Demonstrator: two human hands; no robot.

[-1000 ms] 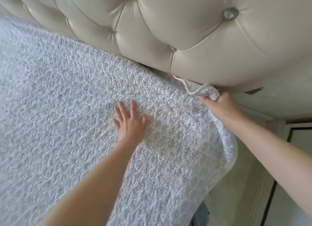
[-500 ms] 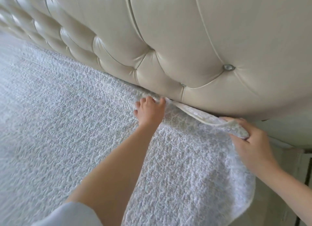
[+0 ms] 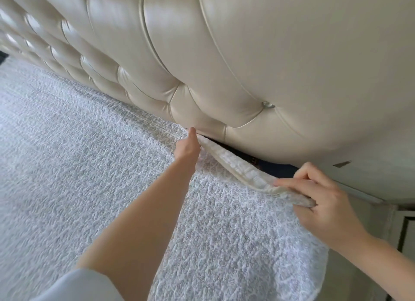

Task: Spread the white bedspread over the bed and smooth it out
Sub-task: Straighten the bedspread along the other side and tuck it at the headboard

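Along the foot of the headboard (image 3: 247, 64), the bedspread (image 3: 89, 165) edge runs between the pinching left hand (image 3: 187, 146) and gripping right hand (image 3: 323, 201), which is nearer.

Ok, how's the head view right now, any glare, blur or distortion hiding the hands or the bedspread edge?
Head view: bright sheen streaks the headboard but hides nothing; wide-angle bending bows it. The bedspread softens with blur toward the lower left. Left hand and right hand are sharp, both gripping its folded edge.
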